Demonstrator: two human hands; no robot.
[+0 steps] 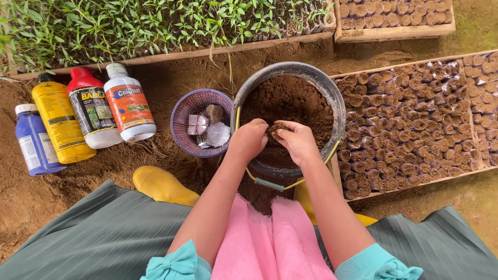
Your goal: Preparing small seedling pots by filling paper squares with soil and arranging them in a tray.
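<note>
On the bare soil at the far left lie four bottles in a row: a blue bottle (33,139), a yellow bottle (58,122), a black-labelled bottle with a red cap (92,110) and a white bottle with an orange label (128,103). Behind them a wooden tray of green seedlings (155,26) runs along the top edge. A yellow rubber boot (163,185) shows below the bottles, beside a grey-green skirt and a pink apron.

Next comes a small purple woven basket (182,116) holding a few small silvery packets (207,129) — it stands just beside a round grey bucket (332,98) filled with brown soil (290,98).

Both hands are inside the bucket, at its near rim. The left hand (250,139) is curled, knuckles up, fingers bent down into the soil; what it grips cannot be made out. The right hand (296,140) is half closed, its fingers pinching a small clump of soil (277,128) held between the two hands, which touch there.

To the right of the bucket — just beside it — a wooden frame (415,179) holds rows of small soil-filled seedling bags (410,119), packed tight. Another such tray (394,15) lies at the top right.
</note>
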